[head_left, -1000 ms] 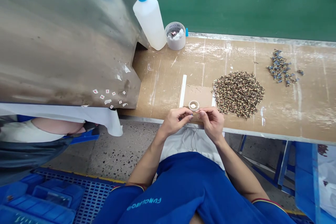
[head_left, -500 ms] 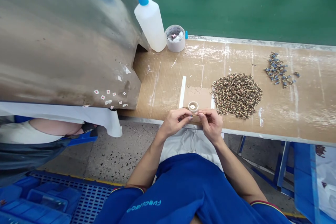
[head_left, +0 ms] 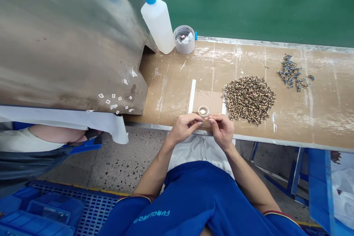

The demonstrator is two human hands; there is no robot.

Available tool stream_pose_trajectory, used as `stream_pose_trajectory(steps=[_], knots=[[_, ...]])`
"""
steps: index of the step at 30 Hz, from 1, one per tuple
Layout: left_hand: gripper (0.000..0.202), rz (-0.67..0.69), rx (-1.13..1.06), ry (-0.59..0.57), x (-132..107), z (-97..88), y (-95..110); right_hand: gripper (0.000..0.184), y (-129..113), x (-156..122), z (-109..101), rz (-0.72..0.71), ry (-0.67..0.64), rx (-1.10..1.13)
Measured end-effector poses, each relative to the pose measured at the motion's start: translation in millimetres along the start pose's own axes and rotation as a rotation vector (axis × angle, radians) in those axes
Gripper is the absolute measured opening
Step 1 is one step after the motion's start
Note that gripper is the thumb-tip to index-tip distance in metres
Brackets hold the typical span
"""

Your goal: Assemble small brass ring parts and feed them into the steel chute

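Observation:
Just past the table's front edge, my left hand (head_left: 186, 127) and my right hand (head_left: 223, 128) meet almost fingertip to fingertip. Each has its thumb and forefinger pinched together. A thin yellowish piece (head_left: 205, 120) spans the small gap between them; its ends are hidden by the fingers, and it is too small to name. Right behind the fingertips stands a small round white dish (head_left: 204, 111) with something white inside. It rests on a pinkish-brown board (head_left: 208, 99) flanked by white strips. To the right lies a large heap of small brass-and-dark parts (head_left: 249, 99).
A smaller pile of blue-and-brass parts (head_left: 290, 73) is farther right. At the back left stand a white squeeze bottle (head_left: 159, 24) with blue nozzle and a round tub (head_left: 184, 47) of scraps. A metal housing (head_left: 83, 44) borders the left; another person's arm (head_left: 58, 134) shows below it.
Both hands keep their pinch at the same spot, with the thin piece still between them. The view has shifted very slightly; nothing else visibly moved.

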State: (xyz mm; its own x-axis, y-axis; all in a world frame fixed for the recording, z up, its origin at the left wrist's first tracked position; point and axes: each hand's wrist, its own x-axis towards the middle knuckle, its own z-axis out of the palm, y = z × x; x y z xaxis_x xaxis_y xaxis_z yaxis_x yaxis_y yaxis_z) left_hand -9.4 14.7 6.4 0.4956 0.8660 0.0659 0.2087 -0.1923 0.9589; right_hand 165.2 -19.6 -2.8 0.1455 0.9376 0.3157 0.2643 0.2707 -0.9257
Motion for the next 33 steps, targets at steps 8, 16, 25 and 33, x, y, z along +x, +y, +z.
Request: stream_pose_trajectory(steps=[8,16,25,33], knots=[[0.015,-0.015,-0.011,0.001,0.0,-0.5,-0.9,0.017,0.5,-0.2,-1.3,-0.042,-0.021,-0.018],[0.015,-0.016,-0.016,0.001,0.4,-0.2,0.7,0.009,-2.7,1.6,-0.1,-0.099,0.018,0.007],[0.012,0.017,-0.011,0.010,0.9,0.5,1.6,0.012,-3.2,2.9,-0.2,-0.105,0.030,0.002],[0.012,0.035,-0.001,0.007,1.2,0.0,3.1,0.019,-2.4,1.5,-2.2,-0.096,-0.064,0.076]])
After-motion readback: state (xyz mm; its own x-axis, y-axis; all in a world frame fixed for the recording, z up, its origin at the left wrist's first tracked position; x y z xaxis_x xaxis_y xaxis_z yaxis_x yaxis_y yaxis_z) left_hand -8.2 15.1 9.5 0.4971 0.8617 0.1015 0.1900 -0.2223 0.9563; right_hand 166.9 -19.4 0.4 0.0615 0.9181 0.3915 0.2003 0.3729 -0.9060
